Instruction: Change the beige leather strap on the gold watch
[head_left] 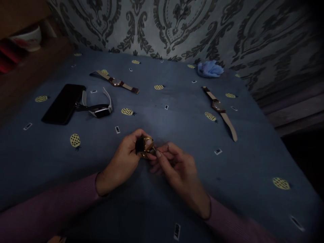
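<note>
Above the desk [177,125], the left hand [123,160] grasps a gold-and-black watch [144,147], the right hand [183,170] pinching its side; blue cloth [210,69] lies near the far right corner.

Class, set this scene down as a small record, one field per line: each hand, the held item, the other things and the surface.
Left hand: grips the gold-and-black item
Right hand: fingertips pinch the item's near right end
Held item: small, partly hidden by fingers
Strap watches: two, laid open; left watch, right watch
Smartwatch: pale strap, dark screen, beside the phone
Far edge: crumpled blue cloth
Surface: blue tablecloth, pineapple print
</note>
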